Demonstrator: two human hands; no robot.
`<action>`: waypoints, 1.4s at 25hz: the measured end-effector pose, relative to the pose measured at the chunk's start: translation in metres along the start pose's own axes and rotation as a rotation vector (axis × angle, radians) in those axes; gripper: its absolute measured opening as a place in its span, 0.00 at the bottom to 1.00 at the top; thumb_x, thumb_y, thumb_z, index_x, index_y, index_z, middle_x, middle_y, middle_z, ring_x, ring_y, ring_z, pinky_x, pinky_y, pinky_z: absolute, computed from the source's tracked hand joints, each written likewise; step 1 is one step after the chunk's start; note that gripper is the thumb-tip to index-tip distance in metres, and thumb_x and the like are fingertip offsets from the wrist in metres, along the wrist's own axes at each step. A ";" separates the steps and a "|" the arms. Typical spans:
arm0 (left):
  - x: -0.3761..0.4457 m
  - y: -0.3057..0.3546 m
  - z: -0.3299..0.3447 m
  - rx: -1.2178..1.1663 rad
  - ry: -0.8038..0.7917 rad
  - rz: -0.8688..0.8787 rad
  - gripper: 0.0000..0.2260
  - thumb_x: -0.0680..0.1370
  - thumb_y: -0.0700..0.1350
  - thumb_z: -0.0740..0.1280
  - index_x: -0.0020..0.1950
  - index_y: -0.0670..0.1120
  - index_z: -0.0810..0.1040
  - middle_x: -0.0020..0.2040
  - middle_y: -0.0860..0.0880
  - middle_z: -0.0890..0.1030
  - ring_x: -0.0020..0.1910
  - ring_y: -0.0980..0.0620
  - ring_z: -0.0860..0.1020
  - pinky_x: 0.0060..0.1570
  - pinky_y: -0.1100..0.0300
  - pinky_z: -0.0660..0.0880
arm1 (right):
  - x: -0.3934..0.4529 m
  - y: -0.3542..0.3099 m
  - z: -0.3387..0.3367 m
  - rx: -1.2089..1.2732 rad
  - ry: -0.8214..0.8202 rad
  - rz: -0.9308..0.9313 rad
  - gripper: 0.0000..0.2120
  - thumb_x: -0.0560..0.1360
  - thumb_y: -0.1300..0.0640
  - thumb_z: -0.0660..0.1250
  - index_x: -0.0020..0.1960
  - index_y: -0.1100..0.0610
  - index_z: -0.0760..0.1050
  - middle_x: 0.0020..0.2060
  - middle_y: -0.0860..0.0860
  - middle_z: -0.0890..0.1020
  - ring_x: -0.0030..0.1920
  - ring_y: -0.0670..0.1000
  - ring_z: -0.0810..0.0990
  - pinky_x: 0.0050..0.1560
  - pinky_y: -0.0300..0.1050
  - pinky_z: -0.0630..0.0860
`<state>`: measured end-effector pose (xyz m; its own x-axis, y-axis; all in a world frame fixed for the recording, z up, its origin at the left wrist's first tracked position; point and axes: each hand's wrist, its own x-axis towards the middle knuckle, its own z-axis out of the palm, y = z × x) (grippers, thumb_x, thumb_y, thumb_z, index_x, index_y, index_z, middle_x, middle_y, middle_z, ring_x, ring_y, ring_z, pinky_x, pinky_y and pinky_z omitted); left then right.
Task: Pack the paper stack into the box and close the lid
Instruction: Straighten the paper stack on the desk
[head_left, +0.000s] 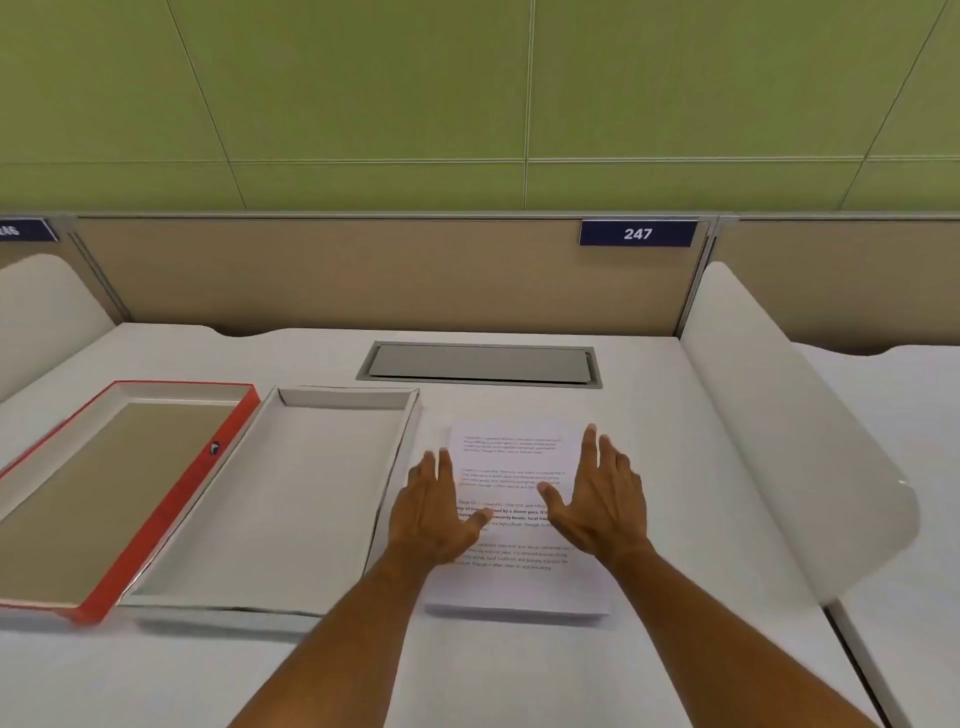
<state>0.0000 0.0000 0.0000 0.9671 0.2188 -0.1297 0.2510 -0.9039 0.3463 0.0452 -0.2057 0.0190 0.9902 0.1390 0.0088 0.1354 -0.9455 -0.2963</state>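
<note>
A stack of white printed paper (514, 587) lies flat on the white desk, right of centre. My left hand (436, 512) hovers over the stack's left edge, fingers apart, holding nothing. Over the right edge is my right hand (597, 499), also spread and empty. Whether either palm touches the paper I cannot tell. Left of the stack sits the shallow white box (291, 499), empty and uncovered. Its lid (150, 540), red outside and brown inside, lies upside down at the far left, touching the box's left wall.
A grey cable hatch (480, 364) is set into the desk behind the paper. White curved dividers (779, 431) flank the desk on both sides, and a beige partition with a "247" label (638, 233) closes the back.
</note>
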 end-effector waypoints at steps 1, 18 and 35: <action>0.005 0.000 0.002 -0.088 -0.037 -0.081 0.47 0.73 0.67 0.62 0.79 0.44 0.44 0.81 0.42 0.47 0.79 0.40 0.49 0.74 0.45 0.55 | 0.003 0.001 0.003 0.064 -0.036 0.078 0.46 0.74 0.34 0.58 0.79 0.57 0.42 0.78 0.59 0.58 0.75 0.62 0.61 0.73 0.57 0.62; 0.072 -0.008 -0.004 -0.801 -0.175 -0.572 0.35 0.77 0.68 0.48 0.61 0.39 0.75 0.57 0.38 0.81 0.54 0.39 0.81 0.61 0.43 0.76 | 0.061 0.021 0.027 0.947 -0.319 0.665 0.31 0.72 0.43 0.62 0.67 0.62 0.71 0.61 0.61 0.79 0.59 0.64 0.79 0.63 0.61 0.75; 0.086 -0.033 -0.004 -1.037 -0.292 -0.569 0.15 0.77 0.49 0.65 0.55 0.38 0.79 0.46 0.40 0.86 0.47 0.40 0.85 0.54 0.43 0.80 | 0.072 0.045 0.021 1.133 -0.484 0.653 0.09 0.73 0.60 0.66 0.52 0.63 0.77 0.44 0.59 0.84 0.43 0.60 0.83 0.44 0.52 0.81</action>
<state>0.0756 0.0498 -0.0191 0.6962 0.2761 -0.6626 0.6792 0.0453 0.7325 0.1216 -0.2322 -0.0139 0.7223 0.0768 -0.6873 -0.6715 -0.1602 -0.7235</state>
